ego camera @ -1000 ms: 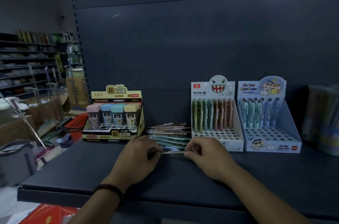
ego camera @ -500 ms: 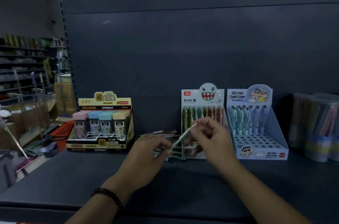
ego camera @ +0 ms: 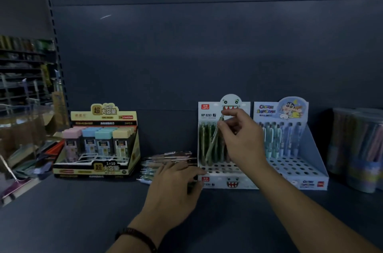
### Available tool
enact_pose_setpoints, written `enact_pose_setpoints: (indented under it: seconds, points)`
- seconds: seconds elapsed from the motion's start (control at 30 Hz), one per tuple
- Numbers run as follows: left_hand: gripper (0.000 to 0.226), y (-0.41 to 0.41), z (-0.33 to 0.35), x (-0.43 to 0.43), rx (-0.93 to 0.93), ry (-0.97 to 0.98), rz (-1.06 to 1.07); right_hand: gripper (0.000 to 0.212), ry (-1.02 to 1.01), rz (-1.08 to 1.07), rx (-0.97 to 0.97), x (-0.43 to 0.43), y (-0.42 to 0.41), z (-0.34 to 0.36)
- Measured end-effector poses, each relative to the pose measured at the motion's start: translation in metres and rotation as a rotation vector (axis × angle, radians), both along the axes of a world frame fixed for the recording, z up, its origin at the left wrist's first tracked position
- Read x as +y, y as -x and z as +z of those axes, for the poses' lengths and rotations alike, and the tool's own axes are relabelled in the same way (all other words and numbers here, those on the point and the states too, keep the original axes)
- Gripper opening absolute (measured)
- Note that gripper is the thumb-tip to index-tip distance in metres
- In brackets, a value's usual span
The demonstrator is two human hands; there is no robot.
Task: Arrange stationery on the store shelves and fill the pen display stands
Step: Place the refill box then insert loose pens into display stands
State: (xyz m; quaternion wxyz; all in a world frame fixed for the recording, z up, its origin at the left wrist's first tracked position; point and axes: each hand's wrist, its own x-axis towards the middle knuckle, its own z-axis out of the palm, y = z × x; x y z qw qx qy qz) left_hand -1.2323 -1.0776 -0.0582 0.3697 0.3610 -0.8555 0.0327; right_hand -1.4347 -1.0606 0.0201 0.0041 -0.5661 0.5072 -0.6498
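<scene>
Dark store shelf (ego camera: 83,211): fingers (ego camera: 228,126) of the right hand (ego camera: 242,145) pinch a tilted pen (ego camera: 214,140) over the monster-face display stand (ego camera: 219,176); the left hand (ego camera: 174,188) lies relaxed on loose pens (ego camera: 165,157) just beside it.

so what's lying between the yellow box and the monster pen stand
A loose pile of pens lies on the shelf between the yellow box and the monster stand. The left hand covers its near end. The head view shows it.
</scene>
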Motion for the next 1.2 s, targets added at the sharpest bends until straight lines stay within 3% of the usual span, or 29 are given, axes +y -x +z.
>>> enact_pose_setpoints:
  seconds: [0.63, 1.2]
  points:
    - [0.030, -0.001, 0.005, 0.006, 0.089, -0.095, -0.020, 0.023, 0.094, -0.025, 0.189, -0.004, -0.010, -0.014]
    - [0.043, -0.002, 0.005, 0.007, 0.060, -0.119, -0.050, 0.022, -0.005, 0.017, 0.327, -0.007, -0.011, -0.019]
